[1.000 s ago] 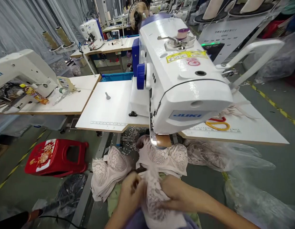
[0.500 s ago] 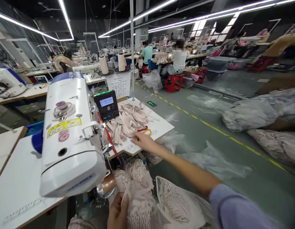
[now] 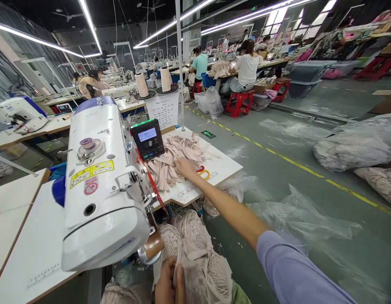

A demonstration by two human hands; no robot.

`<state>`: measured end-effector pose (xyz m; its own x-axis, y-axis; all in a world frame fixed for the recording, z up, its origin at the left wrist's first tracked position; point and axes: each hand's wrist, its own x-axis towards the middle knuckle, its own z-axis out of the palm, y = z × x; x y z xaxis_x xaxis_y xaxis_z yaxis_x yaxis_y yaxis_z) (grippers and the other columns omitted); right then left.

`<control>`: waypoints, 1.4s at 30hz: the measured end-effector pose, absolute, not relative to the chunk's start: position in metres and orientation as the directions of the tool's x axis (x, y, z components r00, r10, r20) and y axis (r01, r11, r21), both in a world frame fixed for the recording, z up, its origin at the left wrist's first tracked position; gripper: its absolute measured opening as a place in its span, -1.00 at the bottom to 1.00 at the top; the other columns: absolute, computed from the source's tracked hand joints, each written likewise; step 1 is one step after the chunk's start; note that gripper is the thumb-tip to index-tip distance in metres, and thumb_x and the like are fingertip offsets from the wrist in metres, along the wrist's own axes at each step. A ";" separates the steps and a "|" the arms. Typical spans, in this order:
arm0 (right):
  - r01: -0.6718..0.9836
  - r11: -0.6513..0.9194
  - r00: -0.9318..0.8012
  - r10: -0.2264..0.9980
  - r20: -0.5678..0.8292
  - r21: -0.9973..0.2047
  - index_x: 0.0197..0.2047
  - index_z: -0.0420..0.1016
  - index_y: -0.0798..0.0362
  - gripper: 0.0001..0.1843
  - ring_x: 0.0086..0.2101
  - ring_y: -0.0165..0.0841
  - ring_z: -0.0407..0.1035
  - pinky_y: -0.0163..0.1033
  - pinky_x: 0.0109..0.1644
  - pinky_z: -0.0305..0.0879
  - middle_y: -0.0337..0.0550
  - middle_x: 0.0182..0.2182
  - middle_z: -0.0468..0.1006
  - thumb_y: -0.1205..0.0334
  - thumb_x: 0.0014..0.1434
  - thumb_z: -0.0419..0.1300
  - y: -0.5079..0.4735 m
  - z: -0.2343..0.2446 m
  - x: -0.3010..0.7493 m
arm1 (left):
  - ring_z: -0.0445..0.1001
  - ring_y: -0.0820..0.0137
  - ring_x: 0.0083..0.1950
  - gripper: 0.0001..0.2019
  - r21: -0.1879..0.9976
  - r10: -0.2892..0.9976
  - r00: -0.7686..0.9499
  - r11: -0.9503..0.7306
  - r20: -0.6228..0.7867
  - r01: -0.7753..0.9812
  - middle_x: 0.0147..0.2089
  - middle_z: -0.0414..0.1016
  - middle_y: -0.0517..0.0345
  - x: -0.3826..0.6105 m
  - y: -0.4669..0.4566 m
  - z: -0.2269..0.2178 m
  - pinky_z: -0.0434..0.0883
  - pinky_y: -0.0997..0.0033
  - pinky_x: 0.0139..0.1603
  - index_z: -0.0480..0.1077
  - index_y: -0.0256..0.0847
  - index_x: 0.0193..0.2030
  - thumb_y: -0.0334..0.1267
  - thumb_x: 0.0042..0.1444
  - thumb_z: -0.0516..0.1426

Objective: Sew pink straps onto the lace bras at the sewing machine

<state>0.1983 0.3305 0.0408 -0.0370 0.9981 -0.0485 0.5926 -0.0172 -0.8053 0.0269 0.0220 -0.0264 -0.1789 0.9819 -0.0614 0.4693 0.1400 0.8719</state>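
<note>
My left hand [image 3: 168,280] is closed on a beige lace bra [image 3: 195,249] at the lower middle, in front of the sewing machine. Its two lace cups face up, and its lower part runs out of view. My right hand [image 3: 185,168] reaches forward onto a pile of beige fabric strips [image 3: 170,154] on the machine table. The fingers are bent together at the strips; the fingertips are partly hidden among them. Red and yellow-handled scissors [image 3: 205,172] lie beside the right wrist.
The white sewing machine [image 3: 100,190] fills the left, with a control panel [image 3: 147,138] behind its head. Two thread cones [image 3: 165,79] stand beyond. Clear plastic sheeting [image 3: 296,215] lies on the floor at right, near large bags [image 3: 356,141]. Co-workers sit at tables farther back.
My right hand has moved from the near edge of the table onto the strip pile. My left hand still grips the bra, and more of the bra shows. The view has shifted slightly.
</note>
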 end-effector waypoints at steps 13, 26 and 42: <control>-0.400 -0.479 -0.567 0.799 -0.200 -0.781 0.06 0.21 -0.07 -0.70 -0.08 -0.34 0.54 -0.27 -0.09 0.41 -0.06 -0.04 0.60 -0.04 0.38 0.06 0.080 0.041 0.164 | 0.43 0.41 -0.42 -0.69 0.889 0.987 0.145 -0.123 0.064 0.442 -0.42 0.50 0.12 0.019 0.020 0.022 0.34 0.50 -0.39 0.49 -0.25 -0.30 -0.10 0.29 0.05; -0.101 -0.294 -0.499 0.841 -0.208 -0.950 -0.22 0.53 0.14 -0.59 -0.58 -0.46 0.33 -0.36 -0.48 0.26 -0.28 -0.60 0.49 -0.07 0.09 0.33 0.154 0.025 0.168 | 0.56 0.35 0.04 -0.63 0.526 0.891 0.124 -0.364 0.436 0.769 0.05 0.59 -0.03 -0.007 0.043 0.037 0.44 0.52 0.01 0.41 -0.20 0.19 -0.42 0.30 0.02; 0.247 0.430 -0.485 0.831 0.273 -0.869 -0.41 0.46 0.07 -0.89 -0.27 -0.28 0.35 -0.21 -0.15 0.33 -0.13 -0.29 0.48 0.26 0.14 0.20 0.189 0.039 0.125 | 0.61 0.25 -0.22 -0.61 0.721 0.998 -0.054 0.014 0.032 0.693 -0.15 0.66 0.01 -0.047 0.042 0.039 0.51 0.42 -0.22 0.49 -0.11 0.12 -0.05 0.22 0.12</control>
<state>0.1248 0.1894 0.0385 -0.4852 0.8306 0.2733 0.2466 0.4299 -0.8686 -0.0473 0.0416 0.0387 -0.0536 0.9980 0.0321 0.6928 0.0140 0.7210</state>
